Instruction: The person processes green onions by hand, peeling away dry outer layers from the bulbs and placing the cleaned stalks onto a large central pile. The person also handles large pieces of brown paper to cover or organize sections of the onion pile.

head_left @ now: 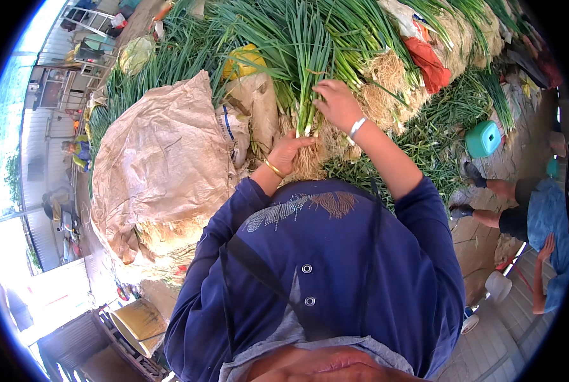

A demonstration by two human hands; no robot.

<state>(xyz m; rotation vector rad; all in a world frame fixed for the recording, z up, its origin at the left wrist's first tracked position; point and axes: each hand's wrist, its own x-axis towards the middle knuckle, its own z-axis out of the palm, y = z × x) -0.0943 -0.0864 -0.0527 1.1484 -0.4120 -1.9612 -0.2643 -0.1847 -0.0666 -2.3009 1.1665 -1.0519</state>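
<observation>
My left hand (285, 155) is closed around the white lower stems of a bunch of green onions (308, 105), just above its pale, stringy roots (310, 162). The bunch stands with its leaves pointing away from me, and a thin band seems to cross the stalks higher up. Beside the stalks, on the right, is my right hand (338, 107), its fingers bent and apart; whether they touch the stalks is hard to make out. More green onions (367, 44) with rooty ends lie piled right behind the bunch.
A large tan sheet (163, 153) covers a heap on the left. Red cloth (427, 63) lies on the pile at right. Loose leaves (431, 146) litter the ground near a teal container (483, 139). Another person (539, 216) sits at far right. A yellow bucket (138, 325) stands lower left.
</observation>
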